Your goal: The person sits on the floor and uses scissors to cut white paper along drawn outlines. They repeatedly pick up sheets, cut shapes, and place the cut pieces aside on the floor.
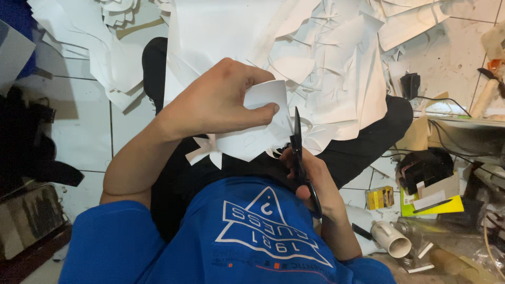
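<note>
My left hand [221, 100] pinches a white paper piece [252, 139] over my lap, thumb on top of its upper edge. My right hand [310, 176] grips black scissors [299, 152], blades pointing away from me and closed into the paper's right edge. Small pointed white paper shapes [202, 152] hang below the piece I hold. I sit cross-legged in black trousers and a blue shirt.
A heap of white paper sheets and offcuts [326, 58] covers the tiled floor ahead. On the right lie a yellow box [380, 197], a white plastic tube [392, 239], a black item on yellow card [426, 173] and cables. Dark bags [31, 142] sit on the left.
</note>
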